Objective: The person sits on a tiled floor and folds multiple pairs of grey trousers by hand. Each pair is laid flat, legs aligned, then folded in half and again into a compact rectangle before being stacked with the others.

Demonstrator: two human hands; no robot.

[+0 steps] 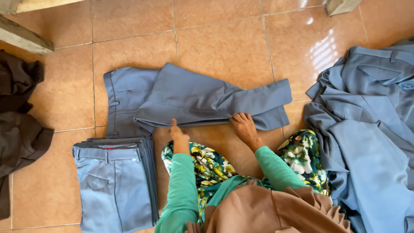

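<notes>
A pair of blue-grey trousers [194, 99] lies on the tiled floor in front of me, its legs folded over toward the waistband at the left. My left hand [178, 134] rests at the near edge of the folded trousers, fingers together, pointing at the cloth. My right hand [244, 127] lies flat with fingers spread on the near edge of the trouser leg, pressing it down. Both arms wear green sleeves.
A neat stack of folded blue-grey trousers [114, 181] sits at my left. A loose heap of the same trousers [371, 129] lies at the right. Dark brown cloth [19, 121] lies at the far left. Wooden furniture legs [23, 36] stand at the top.
</notes>
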